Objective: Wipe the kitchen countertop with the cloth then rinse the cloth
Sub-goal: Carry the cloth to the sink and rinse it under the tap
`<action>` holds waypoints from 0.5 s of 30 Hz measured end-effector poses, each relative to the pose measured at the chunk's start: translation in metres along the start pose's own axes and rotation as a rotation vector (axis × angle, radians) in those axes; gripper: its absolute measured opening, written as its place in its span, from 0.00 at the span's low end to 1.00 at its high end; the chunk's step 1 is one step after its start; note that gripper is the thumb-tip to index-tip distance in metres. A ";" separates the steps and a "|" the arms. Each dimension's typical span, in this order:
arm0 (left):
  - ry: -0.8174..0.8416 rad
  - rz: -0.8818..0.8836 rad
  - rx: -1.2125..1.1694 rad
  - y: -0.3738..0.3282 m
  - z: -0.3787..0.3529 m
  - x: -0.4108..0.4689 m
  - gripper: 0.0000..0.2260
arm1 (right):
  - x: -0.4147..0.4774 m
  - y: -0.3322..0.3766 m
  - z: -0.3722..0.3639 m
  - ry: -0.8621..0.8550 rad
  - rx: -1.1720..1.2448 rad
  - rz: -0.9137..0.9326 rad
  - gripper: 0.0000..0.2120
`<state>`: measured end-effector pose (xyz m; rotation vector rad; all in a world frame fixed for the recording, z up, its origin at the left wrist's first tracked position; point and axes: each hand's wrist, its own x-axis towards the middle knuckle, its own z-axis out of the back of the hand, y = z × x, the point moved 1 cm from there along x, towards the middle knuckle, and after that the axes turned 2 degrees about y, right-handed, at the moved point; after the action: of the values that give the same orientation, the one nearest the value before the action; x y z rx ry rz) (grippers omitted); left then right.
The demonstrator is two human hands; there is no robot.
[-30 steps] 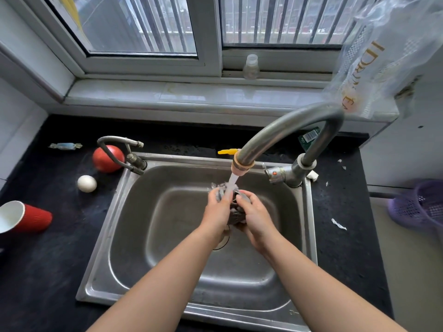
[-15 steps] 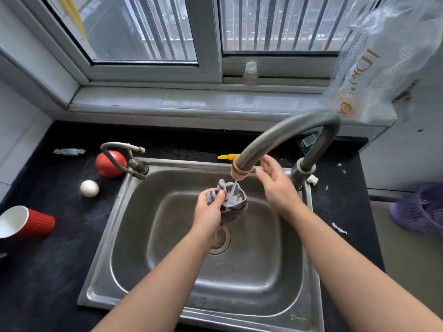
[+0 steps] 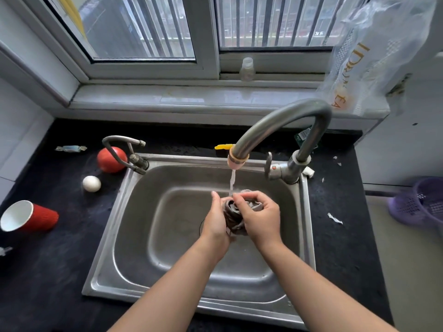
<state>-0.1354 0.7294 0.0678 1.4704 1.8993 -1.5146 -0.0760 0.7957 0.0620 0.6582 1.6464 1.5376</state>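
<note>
A wet grey cloth is bunched between both hands over the steel sink. My left hand holds its left side with the fingers wrapped round it. My right hand grips the right side, fingers curled over the top. A thin stream of water runs from the curved tap onto the cloth. The black countertop surrounds the sink.
Left of the sink lie a red ball, a white egg, a tipped red paper cup and a small second tap. A purple basket stands at right. A plastic bag hangs above the tap.
My right hand left the tap area and came back onto the cloth. Both hands with the cloth have dropped lower under the stream, which now runs stronger.
</note>
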 end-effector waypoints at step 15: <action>-0.408 -0.118 0.185 0.010 0.007 -0.005 0.10 | -0.014 0.002 -0.023 -0.043 0.076 -0.187 0.08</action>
<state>-0.1276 0.7194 0.0636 1.0234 1.6605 -1.9164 -0.0870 0.7712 0.0662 0.5562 1.6906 1.3253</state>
